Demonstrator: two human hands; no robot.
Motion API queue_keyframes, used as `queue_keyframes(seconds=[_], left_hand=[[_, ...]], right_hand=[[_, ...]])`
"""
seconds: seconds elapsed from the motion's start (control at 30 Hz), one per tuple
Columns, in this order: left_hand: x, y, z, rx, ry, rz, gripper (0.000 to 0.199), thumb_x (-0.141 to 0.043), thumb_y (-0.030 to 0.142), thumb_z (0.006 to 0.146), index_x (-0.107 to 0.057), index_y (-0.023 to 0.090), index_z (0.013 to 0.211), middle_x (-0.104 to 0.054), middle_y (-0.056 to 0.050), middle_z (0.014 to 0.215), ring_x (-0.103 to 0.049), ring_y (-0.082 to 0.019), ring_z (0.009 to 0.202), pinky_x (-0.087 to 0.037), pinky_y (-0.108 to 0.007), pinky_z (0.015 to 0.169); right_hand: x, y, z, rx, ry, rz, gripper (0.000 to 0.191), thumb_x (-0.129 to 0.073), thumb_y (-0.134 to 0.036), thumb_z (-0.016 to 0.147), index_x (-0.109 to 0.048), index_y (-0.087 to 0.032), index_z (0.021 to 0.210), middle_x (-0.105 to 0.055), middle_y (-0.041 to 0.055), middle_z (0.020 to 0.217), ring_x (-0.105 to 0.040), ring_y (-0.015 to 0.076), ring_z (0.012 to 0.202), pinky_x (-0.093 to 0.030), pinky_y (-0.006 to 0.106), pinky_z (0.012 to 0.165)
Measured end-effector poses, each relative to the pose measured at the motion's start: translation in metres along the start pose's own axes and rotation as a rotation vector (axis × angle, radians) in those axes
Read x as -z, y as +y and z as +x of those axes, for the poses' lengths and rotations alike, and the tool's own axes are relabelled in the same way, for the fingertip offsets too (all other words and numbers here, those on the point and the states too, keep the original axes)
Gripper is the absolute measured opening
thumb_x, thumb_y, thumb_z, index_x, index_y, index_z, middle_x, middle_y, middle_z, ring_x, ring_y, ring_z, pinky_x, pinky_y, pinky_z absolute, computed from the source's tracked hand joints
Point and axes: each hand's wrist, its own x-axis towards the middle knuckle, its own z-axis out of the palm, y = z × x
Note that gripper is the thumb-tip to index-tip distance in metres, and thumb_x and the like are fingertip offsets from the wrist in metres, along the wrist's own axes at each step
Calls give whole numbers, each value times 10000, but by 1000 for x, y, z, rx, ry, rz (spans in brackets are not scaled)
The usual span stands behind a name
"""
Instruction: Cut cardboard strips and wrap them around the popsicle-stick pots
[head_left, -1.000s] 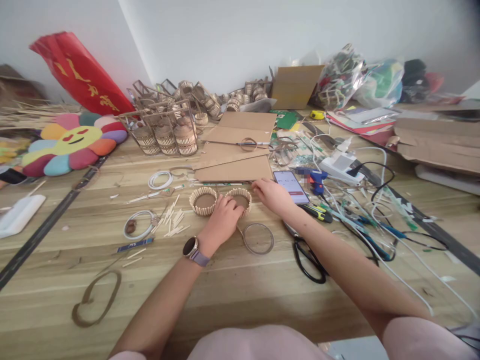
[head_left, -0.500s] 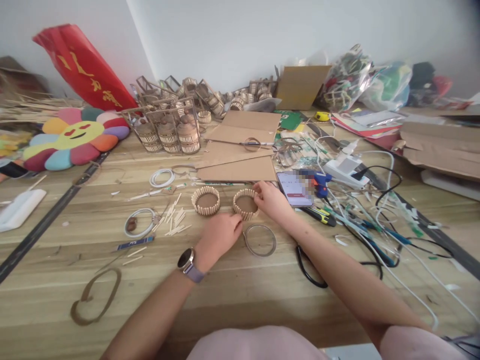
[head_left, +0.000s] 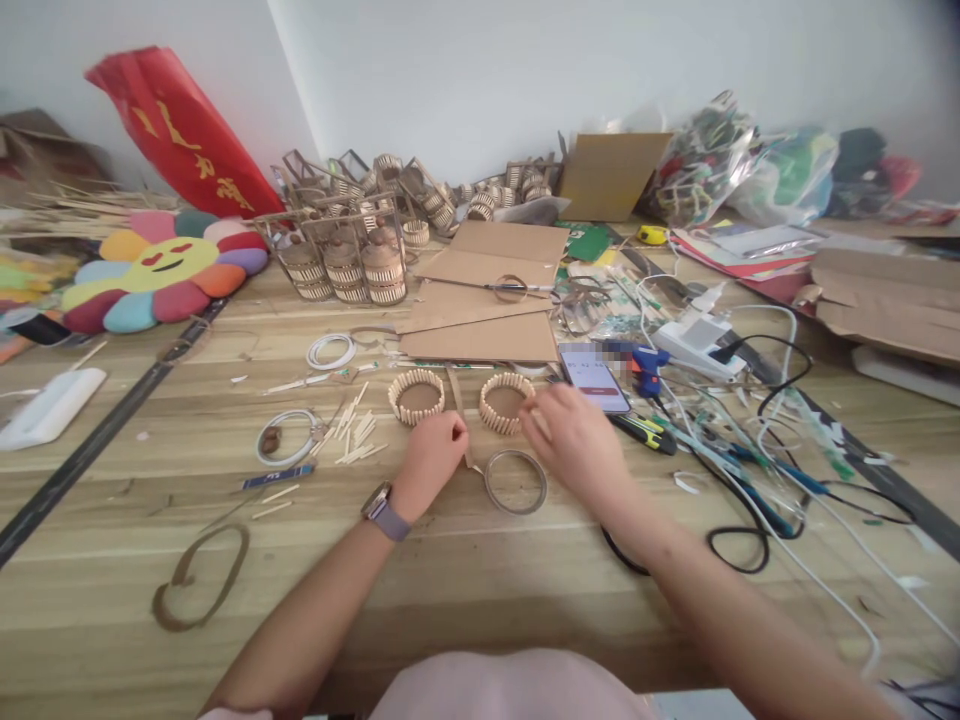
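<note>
My left hand (head_left: 433, 455) is closed, its fingertips pinching a narrow brown paper strip (head_left: 454, 392) that runs between two small rings of wooden sticks. The left ring (head_left: 416, 415) has a brown round base and sits just beyond that hand. At the right stick ring (head_left: 491, 420), my right hand (head_left: 574, 440) is beside the rim, somewhat blurred, fingers apart with nothing visible in them. Whether they touch the ring is unclear. Between my hands lies a grey metal-looking hoop (head_left: 491, 492). Loose short sticks (head_left: 360, 435) are scattered to the left.
Cardboard sheets (head_left: 480, 335) lie beyond the rings. To the right are a phone (head_left: 592, 378), a blue glue gun (head_left: 649, 368), a yellow-black cutter (head_left: 649, 432) and tangled cables. Finished stick baskets (head_left: 386, 275) stand at the back left, near a flower cushion (head_left: 169, 265).
My right hand has drawn back from the right ring's rim. My left hand has come away from that ring, and a brown strip now shows at its fingers. The view shifted slightly.
</note>
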Motion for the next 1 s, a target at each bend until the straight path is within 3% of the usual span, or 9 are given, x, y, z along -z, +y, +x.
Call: queue_keyframes(seconds=[0.1, 0.23, 0.4, 0.5, 0.63, 0.73, 0.83, 0.9, 1.0], left_hand=[[1, 0, -1, 49, 3, -118, 168, -587, 45, 788, -710, 154, 824, -731, -25, 773, -666, -170, 726, -485, -262, 676], [6, 5, -5, 40, -7, -254, 262, -541, 40, 804, -748, 170, 899, -751, -4, 799, -669, -144, 705, -496, -237, 669], [20, 14, -9, 37, 126, -342, 298, -460, 92, 871, -730, 160, 977, -737, -35, 918, -638, -141, 734, -488, -254, 684], [34, 19, -19, -77, 163, -431, 272, -447, 121, 870, -707, 176, 930, -699, -22, 900, -608, -131, 734, -470, -244, 669], [52, 22, -46, -357, 38, -563, 246, -425, 97, 823, -640, 186, 741, -588, 13, 731, -541, -117, 677, -425, -233, 647], [62, 18, -68, -457, -107, -666, 265, -413, 68, 805, -613, 185, 675, -517, 26, 660, -487, -101, 623, -379, -226, 612], [67, 11, -82, -475, -262, -784, 270, -424, 68, 800, -592, 183, 622, -491, 24, 629, -457, -103, 603, -344, -234, 591], [71, 6, -88, -467, -376, -868, 268, -448, 99, 806, -568, 183, 581, -470, 20, 597, -442, -112, 593, -332, -247, 588], [77, -2, -92, -418, -464, -952, 280, -490, 165, 813, -527, 182, 536, -416, 21, 558, -406, -118, 571, -314, -265, 583]], right_hand=[[-8, -28, -37, 168, -171, -65, 186, -600, -322, 923, -643, -207, 783, -682, 45, 753, -617, 207, 720, -369, 328, 678], [-33, -46, -65, 179, -186, -149, 118, -694, -242, 845, -635, -191, 757, -690, 54, 718, -633, 221, 710, -360, 332, 656], [-39, -38, -78, 215, -149, -162, 151, -633, -108, 846, -611, -196, 724, -674, 31, 683, -620, 198, 650, -344, 330, 628], [-28, -26, -86, 235, -123, -173, 169, -627, -132, 866, -599, -198, 712, -658, 26, 663, -626, 208, 655, -358, 340, 640], [-5, -11, -90, 244, -62, -92, 175, -618, -294, 929, -607, -205, 779, -662, 30, 726, -631, 212, 682, -405, 337, 642], [16, -10, -83, 210, 208, 48, 135, -603, -296, 948, -608, -186, 1026, -671, 83, 926, -641, 226, 853, -466, 341, 737], [29, -13, -71, 193, 431, 8, 325, -641, -266, 921, -548, -178, 1219, -642, 160, 1155, -586, 296, 1108, -443, 444, 933], [31, -13, -63, 210, 385, -27, 396, -615, -254, 930, -505, -193, 1306, -629, 160, 1258, -527, 327, 1229, -370, 515, 1026], [29, -5, -53, 225, 285, 36, 350, -522, -183, 956, -513, -195, 1305, -677, 121, 1200, -522, 306, 1247, -339, 523, 1055]])
